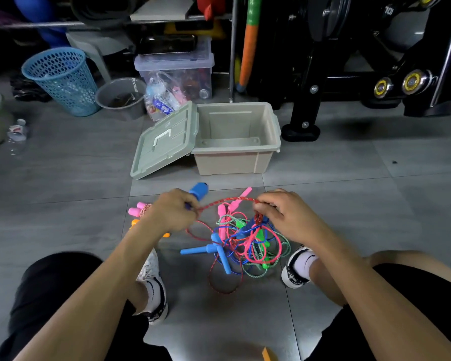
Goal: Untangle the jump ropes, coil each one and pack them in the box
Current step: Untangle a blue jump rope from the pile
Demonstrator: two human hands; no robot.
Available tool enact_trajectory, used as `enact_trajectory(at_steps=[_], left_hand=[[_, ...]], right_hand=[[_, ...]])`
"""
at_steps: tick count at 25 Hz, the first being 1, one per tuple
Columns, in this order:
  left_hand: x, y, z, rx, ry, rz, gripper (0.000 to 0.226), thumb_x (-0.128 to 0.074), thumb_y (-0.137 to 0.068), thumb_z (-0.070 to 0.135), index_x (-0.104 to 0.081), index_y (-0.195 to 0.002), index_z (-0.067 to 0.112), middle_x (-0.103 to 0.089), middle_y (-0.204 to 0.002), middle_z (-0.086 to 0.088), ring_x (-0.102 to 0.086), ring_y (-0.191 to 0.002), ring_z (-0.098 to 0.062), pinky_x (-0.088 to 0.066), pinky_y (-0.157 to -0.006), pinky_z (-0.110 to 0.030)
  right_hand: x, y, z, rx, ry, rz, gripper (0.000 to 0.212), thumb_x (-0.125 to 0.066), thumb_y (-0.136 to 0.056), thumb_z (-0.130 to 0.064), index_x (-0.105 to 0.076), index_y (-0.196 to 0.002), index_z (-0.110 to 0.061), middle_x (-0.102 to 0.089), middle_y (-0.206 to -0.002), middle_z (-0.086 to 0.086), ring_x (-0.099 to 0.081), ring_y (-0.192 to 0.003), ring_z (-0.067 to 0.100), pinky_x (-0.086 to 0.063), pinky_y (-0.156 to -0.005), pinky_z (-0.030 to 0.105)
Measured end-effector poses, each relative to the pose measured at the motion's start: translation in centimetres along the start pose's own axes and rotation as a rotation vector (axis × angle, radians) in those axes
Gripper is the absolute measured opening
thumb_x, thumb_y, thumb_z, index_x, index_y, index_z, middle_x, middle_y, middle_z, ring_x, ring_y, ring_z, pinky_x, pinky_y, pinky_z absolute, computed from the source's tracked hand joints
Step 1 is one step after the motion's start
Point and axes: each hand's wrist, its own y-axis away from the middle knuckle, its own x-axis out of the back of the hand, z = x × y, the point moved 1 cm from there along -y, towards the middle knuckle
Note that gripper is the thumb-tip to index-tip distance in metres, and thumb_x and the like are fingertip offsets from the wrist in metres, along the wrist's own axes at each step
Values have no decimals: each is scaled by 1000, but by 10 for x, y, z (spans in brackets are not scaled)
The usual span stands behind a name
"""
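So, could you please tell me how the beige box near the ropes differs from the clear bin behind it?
The beige box is opaque, open and empty, its green lid leaning against its left side. The clear bin is see-through, lidded and full of items, with a dark object on top. Both are rectangular plastic containers standing on the floor.

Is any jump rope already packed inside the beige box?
No. The beige box stands open with a bare floor inside, while the tangled ropes lie on the tiles in front of it.
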Motion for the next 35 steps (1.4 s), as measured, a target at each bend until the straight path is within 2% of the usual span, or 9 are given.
enact_trajectory(at_steps=[3, 6, 8, 15, 19, 21, 25, 31, 35], left_hand=[[-12, 12, 17, -270, 90, -2, 17, -79, -76, 30, -73, -91, 36, -64, -99, 11, -59, -82, 0, -39, -70, -5], [-21, 15, 29, -478, 160, 2, 16, -80, -76, 35, -76, -92, 34, -65, -92, 6, -60, -82, -3, -44, -73, -13], [-23, 14, 34, -485, 203, -22, 2, -77, -80, 30, -76, -80, 32, -64, -83, 1, -57, -72, -6, -44, -67, -20], [-13, 14, 44, -398, 570, 112, 22, -66, -88, 8, -71, -74, 24, -63, -71, 5, -48, -55, -2, -40, -48, -16], [-4, 14, 40, -328, 716, 202, 23, -64, -91, 12, -73, -71, 20, -64, -74, -4, -51, -57, -6, -44, -44, -22], [-6, 11, 35, -238, 688, 225, 25, -65, -90, 18, -74, -68, 24, -63, -70, -4, -51, -57, -8, -44, -44, -23], [-16, -1, 23, -88, 476, 188, 24, -68, -87, 29, -72, -63, 31, -56, -60, 5, -45, -52, -10, -40, -47, -22], [-28, -14, 9, 33, 51, 264, 18, -61, -85, 36, -72, -73, 27, -57, -63, -3, -55, -59, -27, -43, -58, -25], [-31, -25, 4, 124, -107, 297, 21, -55, -88, 36, -71, -89, 23, -64, -79, -7, -63, -74, -33, -51, -68, -33]], right_hand=[[1, 4, -11, 77, -3, -68, 21, -56, -98, -21, -64, -84, -8, -52, -69, -12, -46, -75, 16, -33, -67, 21], [-4, 3, -15, 89, -32, -94, 22, -56, -98, -21, -67, -91, -3, -63, -78, 4, -55, -77, 22, -40, -71, 33], [-4, 3, -14, 82, -58, -56, 21, -58, -97, -21, -68, -90, -4, -63, -77, 6, -54, -75, 21, -40, -68, 32], [-13, 3, 8, 29, -18, -59, 9, -61, -92, -19, -66, -88, -13, -50, -71, -14, -48, -70, 11, -42, -68, 29], [-11, 4, 18, -60, -97, 15, 14, -61, -94, -18, -72, -101, -14, -69, -82, -5, -59, -72, 14, -46, -67, 29], [-8, 5, 16, -64, -110, 43, 11, -64, -92, -17, -74, -97, -15, -68, -77, -6, -59, -68, 11, -46, -65, 27], [1, 10, 8, -54, -125, 128, 9, -72, -81, -9, -76, -83, -16, -55, -65, -22, -55, -66, -8, -35, -62, 5], [9, 19, -8, -73, -259, 159, 15, -68, -77, -15, -62, -63, -15, -55, -62, -7, -49, -58, 14, -40, -58, 30], [5, 21, -19, 49, -121, 127, 38, -72, -79, -9, -44, -53, -14, -38, -56, -9, -39, -52, 8, -26, -52, 16]])
